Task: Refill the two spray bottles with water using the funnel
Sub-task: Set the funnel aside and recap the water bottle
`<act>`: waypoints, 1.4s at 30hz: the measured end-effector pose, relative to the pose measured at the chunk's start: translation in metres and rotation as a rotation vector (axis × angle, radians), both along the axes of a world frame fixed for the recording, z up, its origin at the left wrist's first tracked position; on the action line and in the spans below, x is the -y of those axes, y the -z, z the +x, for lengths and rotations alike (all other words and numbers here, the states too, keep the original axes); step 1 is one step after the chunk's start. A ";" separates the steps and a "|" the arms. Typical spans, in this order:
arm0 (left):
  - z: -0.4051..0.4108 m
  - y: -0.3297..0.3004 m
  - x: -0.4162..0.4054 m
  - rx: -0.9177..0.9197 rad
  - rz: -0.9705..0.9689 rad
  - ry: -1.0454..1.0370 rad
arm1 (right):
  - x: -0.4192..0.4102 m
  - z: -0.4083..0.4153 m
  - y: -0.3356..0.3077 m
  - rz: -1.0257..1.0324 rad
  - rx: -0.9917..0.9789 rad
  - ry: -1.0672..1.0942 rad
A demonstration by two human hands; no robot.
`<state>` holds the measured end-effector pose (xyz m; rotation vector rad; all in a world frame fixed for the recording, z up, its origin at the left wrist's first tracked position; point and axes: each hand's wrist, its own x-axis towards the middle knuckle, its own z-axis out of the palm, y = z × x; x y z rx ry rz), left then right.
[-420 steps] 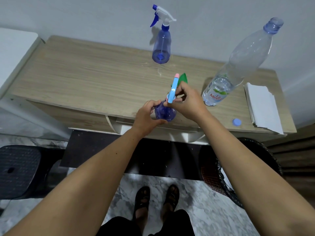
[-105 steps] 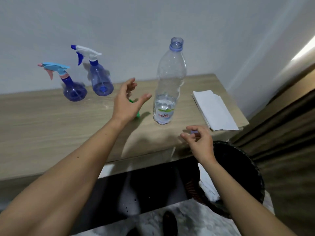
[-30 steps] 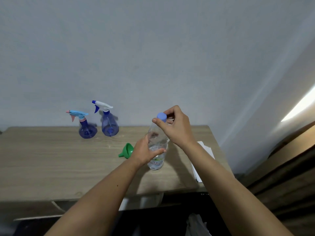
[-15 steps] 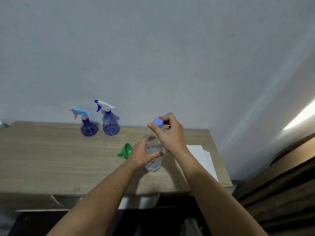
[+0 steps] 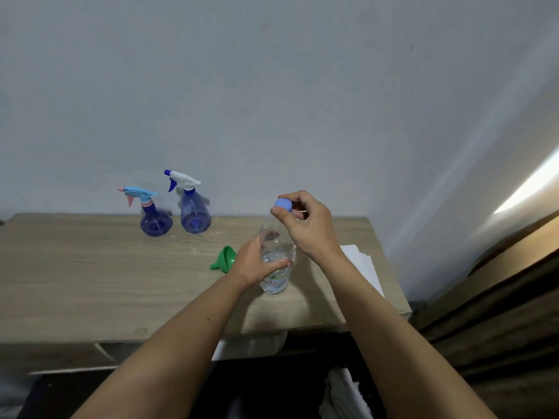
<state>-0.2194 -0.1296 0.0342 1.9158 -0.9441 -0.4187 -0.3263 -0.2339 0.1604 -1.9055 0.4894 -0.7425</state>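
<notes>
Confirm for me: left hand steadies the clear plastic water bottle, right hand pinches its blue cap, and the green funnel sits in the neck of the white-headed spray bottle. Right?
Not quite. The head view shows the green plastic funnel lying on its side on the wooden table, not in the white-headed blue spray bottle. The rest holds: left hand steadies the clear plastic water bottle, right hand pinches its blue cap.

Two spray bottles (image 5: 175, 211) at table (image 5: 90, 282) back, funnel (image 5: 224, 257) left of water bottle (image 5: 276, 252), paper (image 5: 361, 264) right.
</notes>
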 end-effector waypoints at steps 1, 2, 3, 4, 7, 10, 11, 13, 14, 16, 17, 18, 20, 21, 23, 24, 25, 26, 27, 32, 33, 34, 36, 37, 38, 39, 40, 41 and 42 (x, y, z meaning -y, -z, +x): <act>0.001 0.000 0.000 0.006 -0.003 0.002 | 0.000 0.001 0.000 -0.010 0.001 0.009; 0.001 0.000 0.001 0.005 -0.010 0.004 | 0.000 0.002 0.000 -0.016 0.000 0.013; 0.001 0.001 0.000 0.002 -0.011 0.009 | -0.001 0.002 0.001 -0.018 -0.004 0.015; 0.000 0.000 0.000 -0.003 -0.015 0.015 | -0.001 0.001 0.001 -0.019 -0.010 0.016; -0.001 0.001 -0.001 -0.020 -0.029 0.035 | -0.004 -0.004 0.005 -0.008 -0.012 0.027; -0.005 -0.001 -0.002 -0.046 -0.057 0.041 | -0.007 -0.008 0.006 -0.024 -0.014 0.046; -0.006 -0.001 -0.003 -0.057 -0.075 0.044 | -0.008 -0.009 0.006 -0.046 -0.022 0.048; -0.004 0.001 -0.009 -0.073 -0.100 0.062 | -0.011 -0.011 0.010 -0.100 -0.037 0.055; -0.003 0.002 -0.013 -0.075 -0.101 0.074 | -0.013 -0.012 0.013 -0.105 -0.034 0.065; 0.004 0.007 -0.024 -0.056 -0.095 0.065 | -0.016 -0.015 0.024 -0.074 -0.026 0.083; 0.009 0.010 -0.032 -0.039 -0.083 0.046 | -0.018 -0.018 0.031 -0.061 -0.032 0.099; 0.014 0.013 -0.040 -0.019 -0.072 0.024 | -0.020 -0.020 0.039 -0.053 -0.047 0.118; 0.029 0.023 -0.058 0.056 -0.038 -0.024 | -0.025 -0.024 0.058 -0.027 -0.086 0.154; 0.037 0.028 -0.067 0.099 -0.014 -0.048 | -0.026 -0.025 0.067 -0.010 -0.102 0.162; 0.052 0.039 -0.082 0.142 0.007 -0.092 | -0.030 -0.025 0.087 0.032 -0.138 0.181; 0.060 0.044 -0.087 0.148 0.017 -0.108 | -0.032 -0.025 0.096 0.048 -0.160 0.191; 0.067 0.049 -0.091 0.148 0.030 -0.120 | -0.033 -0.023 0.103 0.057 -0.175 0.195; 0.074 0.054 -0.094 0.143 0.045 -0.125 | -0.035 -0.021 0.110 0.064 -0.177 0.196; 0.079 0.059 -0.096 0.136 0.059 -0.126 | -0.035 -0.018 0.117 0.070 -0.171 0.197; 0.100 0.080 -0.093 0.039 0.150 -0.076 | -0.035 -0.005 0.143 0.102 -0.145 0.213; 0.104 0.086 -0.092 0.010 0.161 -0.067 | -0.035 -0.004 0.146 0.109 -0.136 0.219; 0.108 0.093 -0.091 -0.019 0.162 -0.062 | -0.035 -0.003 0.147 0.115 -0.127 0.223; 0.117 0.108 -0.089 -0.067 0.150 -0.055 | -0.035 -0.001 0.147 0.123 -0.116 0.225; 0.120 0.113 -0.087 -0.073 0.146 -0.047 | -0.035 0.000 0.148 0.127 -0.113 0.229; 0.120 0.115 -0.085 -0.066 0.145 -0.040 | -0.035 0.000 0.148 0.132 -0.107 0.234; 0.119 0.114 -0.083 -0.057 0.145 -0.036 | -0.034 0.000 0.148 0.135 -0.103 0.241; 0.118 0.114 -0.081 -0.052 0.145 -0.037 | -0.035 0.001 0.148 0.137 -0.103 0.246; 0.118 0.114 -0.079 -0.053 0.139 -0.040 | -0.035 0.001 0.148 0.136 -0.105 0.250; 0.118 0.114 -0.077 -0.052 0.131 -0.045 | -0.035 0.002 0.147 0.136 -0.106 0.253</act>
